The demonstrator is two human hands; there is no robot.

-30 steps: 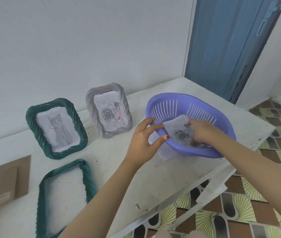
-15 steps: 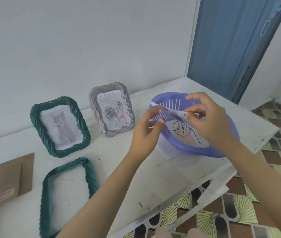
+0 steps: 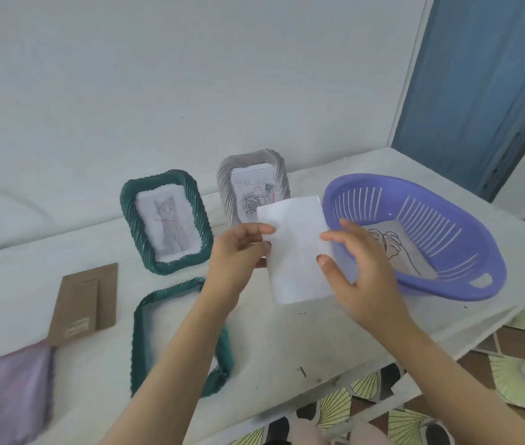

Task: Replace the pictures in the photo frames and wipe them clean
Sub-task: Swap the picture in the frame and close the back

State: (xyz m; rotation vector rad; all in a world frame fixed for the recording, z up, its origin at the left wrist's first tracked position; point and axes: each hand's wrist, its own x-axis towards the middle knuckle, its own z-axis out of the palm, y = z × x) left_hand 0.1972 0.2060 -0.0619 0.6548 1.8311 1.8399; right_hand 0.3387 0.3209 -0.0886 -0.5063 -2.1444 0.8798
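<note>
Fingers point(image 3: 335, 236) of the right hand point(image 3: 364, 277) bend over the right edge of a paper sheet point(image 3: 296, 252), with the thumb tip pressed on its near face. The left hand point(image 3: 238, 255) pinches the sheet's left edge, thumb on top and the other fingers curled behind. The sheet is a thin white rectangle showing a blank side, held in the air over the table point(image 3: 287, 335), just left of the basket point(image 3: 415, 195).

That basket is lilac plastic, oval, with slotted walls; a leaf line drawing point(image 3: 396, 252) lies flat inside. At the far side two frames with twisted, rope-like borders stand leaning back: a dark green frame point(image 3: 130, 203) holding a grey cat picture and a pale grey frame point(image 3: 226, 175) holding a rose picture, partly hidden by the sheet. An empty green frame point(image 3: 139, 332) of the same ribbed shape lies flat nearer, under the left forearm. Left of it lie a brown cardboard backing point(image 3: 84, 303) and a soft mauve cloth point(image 3: 10, 399). The table is scuffed white.
</note>
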